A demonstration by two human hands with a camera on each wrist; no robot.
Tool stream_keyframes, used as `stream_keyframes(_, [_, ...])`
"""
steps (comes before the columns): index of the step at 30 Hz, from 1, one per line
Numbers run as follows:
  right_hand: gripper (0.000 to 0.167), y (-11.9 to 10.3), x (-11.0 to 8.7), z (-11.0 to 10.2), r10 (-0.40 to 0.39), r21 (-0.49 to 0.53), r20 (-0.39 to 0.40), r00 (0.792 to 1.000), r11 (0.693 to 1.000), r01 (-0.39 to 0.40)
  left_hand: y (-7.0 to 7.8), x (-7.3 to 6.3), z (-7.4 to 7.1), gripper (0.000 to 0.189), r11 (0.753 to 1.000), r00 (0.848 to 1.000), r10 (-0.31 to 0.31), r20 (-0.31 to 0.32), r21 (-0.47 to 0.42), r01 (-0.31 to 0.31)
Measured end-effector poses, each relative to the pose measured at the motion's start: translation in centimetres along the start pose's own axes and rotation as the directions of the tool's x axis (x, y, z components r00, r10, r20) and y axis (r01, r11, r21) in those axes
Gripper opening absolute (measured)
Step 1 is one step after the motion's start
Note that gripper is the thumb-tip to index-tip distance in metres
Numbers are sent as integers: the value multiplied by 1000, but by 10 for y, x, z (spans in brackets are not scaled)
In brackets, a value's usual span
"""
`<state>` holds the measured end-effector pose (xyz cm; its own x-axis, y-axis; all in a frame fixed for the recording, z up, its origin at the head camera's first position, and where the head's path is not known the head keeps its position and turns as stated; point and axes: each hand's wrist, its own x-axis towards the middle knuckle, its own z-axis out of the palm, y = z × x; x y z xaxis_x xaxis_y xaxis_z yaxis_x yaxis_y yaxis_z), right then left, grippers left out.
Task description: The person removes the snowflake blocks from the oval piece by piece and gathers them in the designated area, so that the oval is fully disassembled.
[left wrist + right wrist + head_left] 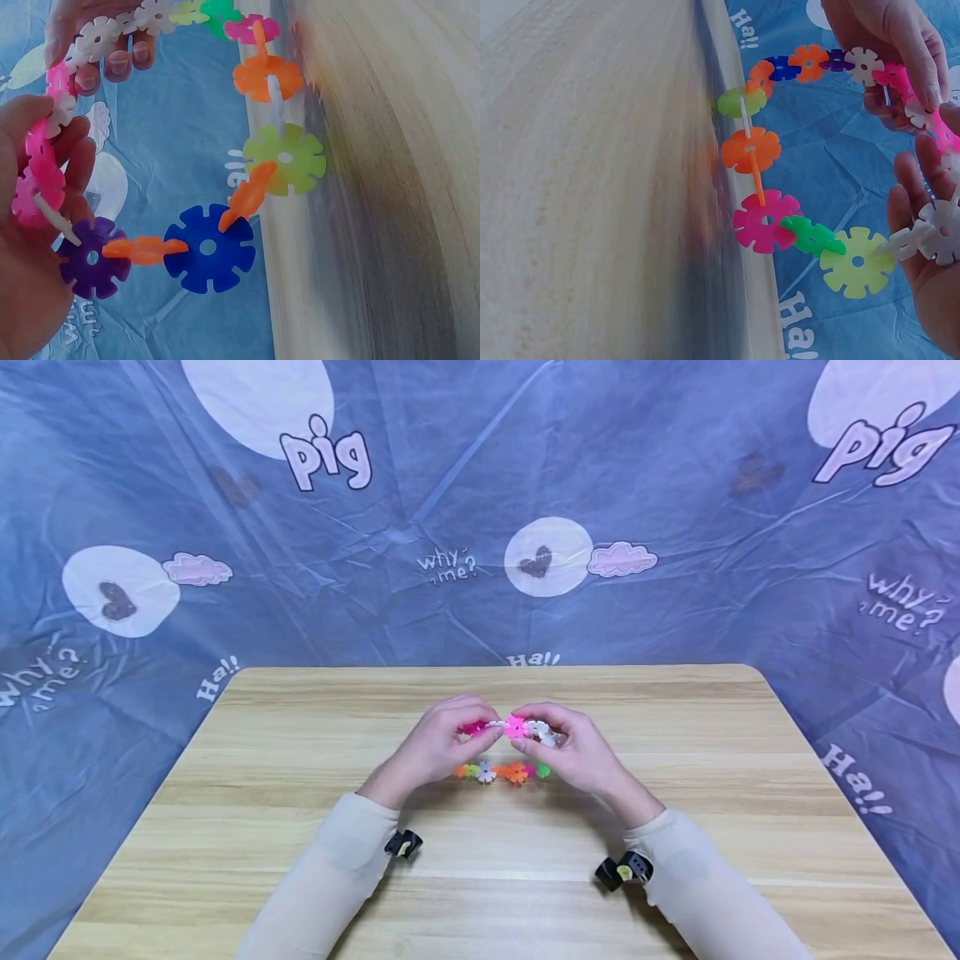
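Plastic snowflake discs with notched rims are slotted together into a many-coloured chain that hangs in a loop from both hands. My left hand pinches a white disc between thumb and fingers, beside magenta discs. Close against it on the right, my right hand grips a pink disc by its edge. The pink and white discs meet between the fingertips; the joint is partly covered by them. Lower in the loop hang purple, orange, blue, yellow-green and green discs.
A light wood-grain table lies under the hands. Behind its far edge hangs a blue printed cloth. Small black cameras sit on both wrists, the left camera and the right camera, over pale sleeves.
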<state>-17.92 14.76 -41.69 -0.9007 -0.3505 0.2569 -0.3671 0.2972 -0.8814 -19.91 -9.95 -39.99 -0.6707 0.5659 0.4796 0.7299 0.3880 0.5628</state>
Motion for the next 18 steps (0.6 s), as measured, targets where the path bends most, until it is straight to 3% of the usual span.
stream_keyframes(11, [38, 0, 0, 1, 16, 24, 7, 1000, 1000, -16, -1, -1, 1, 6, 999, 997, 44, -62, -14, -45])
stream_keyframes(18, [33, 2, 1, 3, -32, -2, -17, 999, 999, 32, -2, -1, 5, 6, 995, 988, 97, -117, 9, -97])
